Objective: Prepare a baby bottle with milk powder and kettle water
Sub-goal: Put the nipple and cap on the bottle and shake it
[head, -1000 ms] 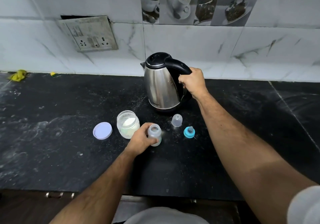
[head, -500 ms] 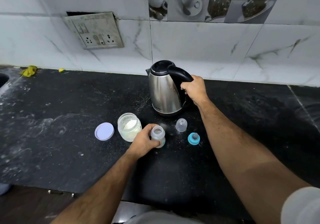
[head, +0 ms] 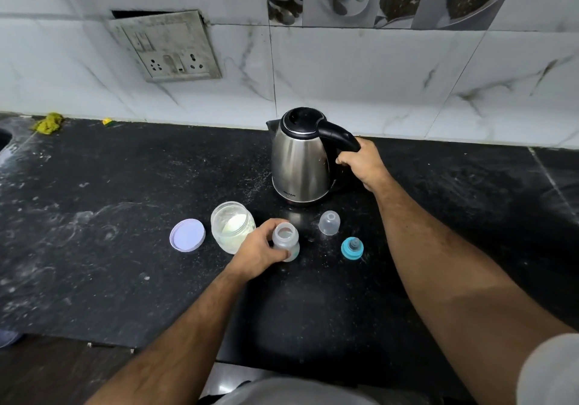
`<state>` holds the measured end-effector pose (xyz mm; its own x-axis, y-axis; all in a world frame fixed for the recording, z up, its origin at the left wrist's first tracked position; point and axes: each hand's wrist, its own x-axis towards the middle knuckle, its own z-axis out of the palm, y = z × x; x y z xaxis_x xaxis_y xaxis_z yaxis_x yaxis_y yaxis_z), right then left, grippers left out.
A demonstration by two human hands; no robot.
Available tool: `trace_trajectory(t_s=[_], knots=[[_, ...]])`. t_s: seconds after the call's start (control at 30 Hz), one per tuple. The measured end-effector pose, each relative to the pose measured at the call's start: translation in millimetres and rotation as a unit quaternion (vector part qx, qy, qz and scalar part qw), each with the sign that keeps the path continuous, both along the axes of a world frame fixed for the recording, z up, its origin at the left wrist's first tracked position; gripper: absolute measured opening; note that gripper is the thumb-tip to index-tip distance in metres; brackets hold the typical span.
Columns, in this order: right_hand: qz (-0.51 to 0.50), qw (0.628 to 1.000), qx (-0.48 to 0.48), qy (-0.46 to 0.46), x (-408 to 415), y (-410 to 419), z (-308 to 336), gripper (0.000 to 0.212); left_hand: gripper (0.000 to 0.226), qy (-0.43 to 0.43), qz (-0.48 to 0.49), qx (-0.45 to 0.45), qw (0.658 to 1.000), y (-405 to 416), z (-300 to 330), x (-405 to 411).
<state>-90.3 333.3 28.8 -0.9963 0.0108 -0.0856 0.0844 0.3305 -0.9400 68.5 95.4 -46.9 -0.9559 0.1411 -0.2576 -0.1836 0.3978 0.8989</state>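
A steel kettle [head: 299,160] with a black lid and handle stands on the black counter [head: 125,263] near the wall. My right hand [head: 365,162] grips its handle. In front of it stands a small open baby bottle [head: 285,238], upright, which my left hand [head: 258,249] holds from the left side. An open jar of milk powder [head: 232,226] stands just left of the bottle, its lilac lid [head: 187,235] lying beside it. The clear bottle cap [head: 329,223] and the teal ring with teat [head: 352,248] lie to the bottle's right.
A tiled wall with a socket plate [head: 169,47] runs behind the counter. A yellow scrap [head: 48,122] lies at the far left by a sink edge. The counter's front edge runs close to my body.
The view has shifted slightly, with the objects lower in the frame. Both hands keep the same holds on the kettle handle and the bottle; the kettle still stands on the counter.
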Motion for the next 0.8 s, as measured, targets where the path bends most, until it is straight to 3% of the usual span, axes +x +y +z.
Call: trace_trajectory(t_s=[0.43,0.63,0.8], knots=[[-0.027,1.000,0.004,-0.003,-2,1,-4,0.032,0.058,-0.006,-0.001,0.019,1.000,1,4,3],[-0.095,0.994,0.054,-0.008,25,13,-38,0.085,0.056,-0.003,-0.004,0.030,1.000,1,4,4],[-0.111,0.988,0.106,-0.023,83,9,-60,0.069,0.055,0.005,-0.007,0.037,0.999,1,3,5]])
